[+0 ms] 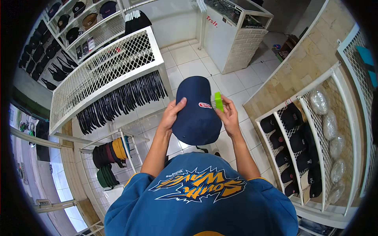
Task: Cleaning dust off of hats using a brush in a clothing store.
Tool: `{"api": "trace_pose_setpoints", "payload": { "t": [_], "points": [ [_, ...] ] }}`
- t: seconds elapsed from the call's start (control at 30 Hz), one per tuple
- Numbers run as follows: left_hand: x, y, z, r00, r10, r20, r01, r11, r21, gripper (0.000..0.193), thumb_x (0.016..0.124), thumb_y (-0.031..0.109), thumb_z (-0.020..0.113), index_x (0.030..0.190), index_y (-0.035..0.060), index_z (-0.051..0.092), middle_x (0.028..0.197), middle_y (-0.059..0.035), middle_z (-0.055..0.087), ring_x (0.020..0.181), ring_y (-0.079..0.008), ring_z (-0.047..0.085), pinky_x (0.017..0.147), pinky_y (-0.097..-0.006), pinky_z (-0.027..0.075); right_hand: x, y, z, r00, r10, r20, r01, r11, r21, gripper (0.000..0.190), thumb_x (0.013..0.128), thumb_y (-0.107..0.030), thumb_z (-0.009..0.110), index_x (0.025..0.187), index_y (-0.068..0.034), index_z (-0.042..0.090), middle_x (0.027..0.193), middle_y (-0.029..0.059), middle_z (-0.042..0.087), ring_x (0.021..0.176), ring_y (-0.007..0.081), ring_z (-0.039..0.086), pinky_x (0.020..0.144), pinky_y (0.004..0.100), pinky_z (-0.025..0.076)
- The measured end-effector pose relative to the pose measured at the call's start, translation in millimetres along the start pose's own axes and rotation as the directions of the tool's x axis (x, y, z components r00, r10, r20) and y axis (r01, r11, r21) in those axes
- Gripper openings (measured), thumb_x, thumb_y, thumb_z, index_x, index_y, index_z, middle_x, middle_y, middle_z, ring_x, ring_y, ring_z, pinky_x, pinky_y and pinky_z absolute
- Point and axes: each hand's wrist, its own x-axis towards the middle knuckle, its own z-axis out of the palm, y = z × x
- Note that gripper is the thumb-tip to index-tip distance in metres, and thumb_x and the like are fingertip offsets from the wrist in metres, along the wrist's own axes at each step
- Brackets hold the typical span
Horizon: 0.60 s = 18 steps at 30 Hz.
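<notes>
A navy baseball cap (197, 124) is held up in front of my chest, its brim pointing away from me. My left hand (172, 113) grips the cap's left side, thumb on top and the other fingers hidden beneath. On the cap's front is a small red and white patch (205, 105) bearing writing. My right hand (229, 116) holds a small brush with a lime green back (218, 102) between thumb and fingers. Its pale bristles (213, 102) face the cap's right side, close to the patch; whether they touch the fabric I cannot tell.
A white mesh-topped rack (103, 70) with dark garments on hangers stands at the left. Beyond it, shelves (85, 29) hold several caps. Bags hang on a low rail (110, 153). A glass-topped counter (236, 35) is ahead, and a cap rack (295, 153) stands to the right.
</notes>
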Motion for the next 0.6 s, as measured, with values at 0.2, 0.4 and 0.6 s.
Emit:
{"api": "trace_pose_setpoints", "payload": {
  "t": [0.2,0.4,0.6],
  "points": [
    [-17.3,-9.6,-3.1,0.994,-0.054,0.096,0.048,0.997,0.065,0.037,0.101,0.028,0.064,0.123,-0.0013,0.063,0.108,-0.0085,0.073,0.089,-0.0140,0.071,0.079,-0.0276,0.059,29.6,-19.8,33.0,0.989,-0.120,-0.089,0.115,0.991,-0.064,0.059,0.093,0.003,0.067,0.146,0.003,0.041,0.142,0.0159,0.051,0.133,0.0222,0.050,0.110,0.0337,0.042],
    [-10.4,15.0,-40.1,0.962,0.262,0.077,-0.268,0.961,0.073,0.032,0.102,0.026,0.062,0.123,0.0018,0.066,0.114,-0.0072,0.072,0.096,-0.0123,0.069,0.085,-0.0272,0.057,-7.2,32.9,7.6,0.987,0.094,-0.127,-0.115,0.978,-0.173,0.045,0.100,-0.012,0.063,0.142,-0.001,0.048,0.129,0.0091,0.060,0.118,0.0190,0.061,0.099,0.0328,0.051],
    [-15.4,-8.2,-37.3,0.963,0.271,-0.005,-0.271,0.962,-0.022,0.034,0.103,0.026,0.062,0.128,0.0035,0.064,0.119,-0.0064,0.071,0.104,-0.0133,0.067,0.092,-0.0293,0.054,1.7,9.9,38.3,0.952,0.255,-0.169,-0.163,0.890,0.426,0.042,0.100,-0.036,0.066,0.126,-0.004,0.057,0.113,0.0063,0.066,0.102,0.0161,0.065,0.086,0.0309,0.054]
  ]
}}
